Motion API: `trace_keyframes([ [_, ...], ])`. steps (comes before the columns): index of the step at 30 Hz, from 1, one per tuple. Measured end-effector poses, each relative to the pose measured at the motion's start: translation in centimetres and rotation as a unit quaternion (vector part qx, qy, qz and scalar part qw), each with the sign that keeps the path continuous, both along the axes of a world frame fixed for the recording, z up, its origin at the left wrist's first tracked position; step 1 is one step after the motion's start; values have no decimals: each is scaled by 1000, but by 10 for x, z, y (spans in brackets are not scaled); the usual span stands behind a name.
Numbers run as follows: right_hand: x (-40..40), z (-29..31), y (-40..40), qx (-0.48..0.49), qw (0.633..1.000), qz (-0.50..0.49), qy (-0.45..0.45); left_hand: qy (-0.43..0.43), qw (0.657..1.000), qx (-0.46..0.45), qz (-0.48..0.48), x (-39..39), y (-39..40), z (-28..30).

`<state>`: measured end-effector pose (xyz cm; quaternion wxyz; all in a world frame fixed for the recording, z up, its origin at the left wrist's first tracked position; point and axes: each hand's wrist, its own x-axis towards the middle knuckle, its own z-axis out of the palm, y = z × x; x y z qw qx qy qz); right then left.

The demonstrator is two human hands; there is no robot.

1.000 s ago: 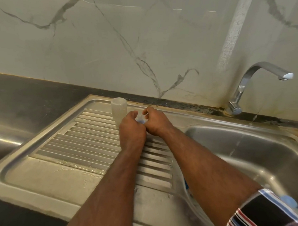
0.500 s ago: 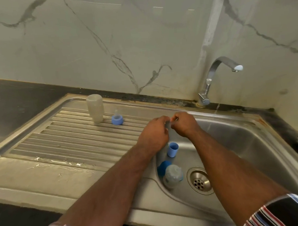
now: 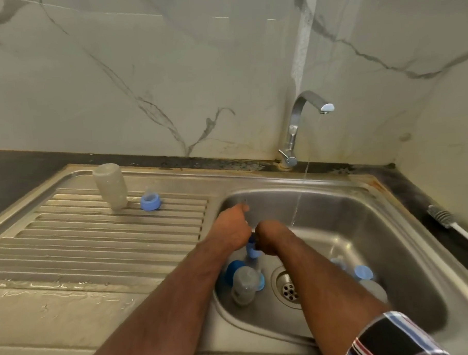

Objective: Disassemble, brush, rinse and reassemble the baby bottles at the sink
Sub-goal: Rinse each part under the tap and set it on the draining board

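Note:
My left hand (image 3: 229, 228) and my right hand (image 3: 273, 237) hang close together over the left part of the sink basin (image 3: 363, 212). A small blue cap (image 3: 253, 251) stands between and just below them, and my right fingers curl around it. My left fingers are hidden behind the back of the hand. A clear bottle (image 3: 244, 284) lies on the basin floor against a dark blue part (image 3: 234, 267). Another bottle (image 3: 373, 289) with a light blue ring (image 3: 363, 272) lies at the right of the basin. On the drainboard (image 3: 96, 237) stand an upturned clear bottle body (image 3: 110, 186) and a blue collar with teat (image 3: 150, 202).
The faucet (image 3: 305, 112) runs a thin stream of water (image 3: 296, 209) into the basin just right of my hands. The drain (image 3: 286, 286) lies between the two bottles. A white-handled bottle brush (image 3: 444, 219) rests on the dark counter at the right. The marble wall stands behind.
Both hands left the blue collar on the drainboard and moved right and down into the basin. The view swung right, so the right bottle and the brush came into sight.

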<state>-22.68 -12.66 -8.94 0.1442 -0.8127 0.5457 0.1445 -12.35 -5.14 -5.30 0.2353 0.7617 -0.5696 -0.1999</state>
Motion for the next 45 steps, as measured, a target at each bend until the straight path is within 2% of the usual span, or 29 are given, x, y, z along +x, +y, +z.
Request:
trace_keyframes([
  [5,-47,43,-11,-102,979,-70,-163,38,999,0,-30,-17,-16,-3],
  [10,-98,71,-20,-151,911,-167,-346,129,987,-42,-85,-67,-32,14],
  [13,-105,75,-19,-155,869,-182,-433,223,969,-80,-66,-94,-41,17],
  [18,-112,67,-18,-135,823,-197,-516,356,922,-153,-29,-107,-56,3],
  [23,-104,64,-32,-134,807,-171,-549,493,854,-167,24,-105,-70,2],
  [25,-97,64,-37,-115,810,-160,-552,535,830,-155,12,-103,-74,2],
  [28,-96,62,-43,-62,806,-186,-559,563,817,-112,-46,-105,-74,4],
  [31,-100,68,-45,-2,755,-241,-610,616,781,-67,-79,-111,-69,10],
  [33,-100,74,-46,7,734,-265,-625,647,756,-65,-71,-114,-69,14],
  [36,-89,73,-39,16,753,-250,-609,660,744,-107,9,-113,-78,16],
  [39,-82,69,-37,-26,760,-231,-607,675,720,-143,70,-109,-87,19],
  [42,-88,66,-44,-102,757,-219,-608,707,698,-110,38,-110,-84,23],
  [45,-94,65,-46,-163,774,-190,-581,719,685,-111,49,-103,-85,22],
])
